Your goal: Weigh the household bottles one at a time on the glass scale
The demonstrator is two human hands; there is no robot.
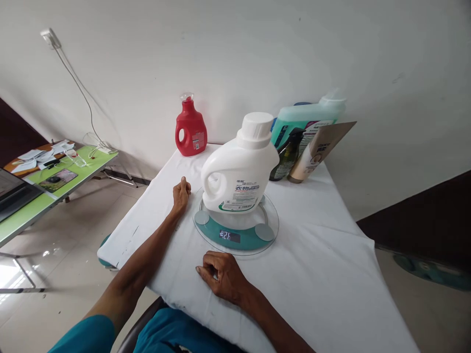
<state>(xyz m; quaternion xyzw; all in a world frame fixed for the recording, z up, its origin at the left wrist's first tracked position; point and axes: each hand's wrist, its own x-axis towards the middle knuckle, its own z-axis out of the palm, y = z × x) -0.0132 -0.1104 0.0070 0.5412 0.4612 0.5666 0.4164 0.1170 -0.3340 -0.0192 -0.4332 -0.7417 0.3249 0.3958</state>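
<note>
Both hands empty: left hand (pixel 181 193) loosely fisted beside the scale (pixel 235 234), right hand (pixel 221 274) curled on the cloth before it. White detergent jug (pixel 239 171) stands upright on the scale; best keep hands off until the display settles.

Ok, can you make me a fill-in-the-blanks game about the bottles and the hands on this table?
1. The white bottle stands on a round glass ____.
2. The small bottle by the wall, behind the left hand, is coloured ____.
3. The right hand rests on the ____ cloth in front of the scale.
4. The white bottle's cap is ____, like the bottle.

Missing words: scale; red; white; white
</note>
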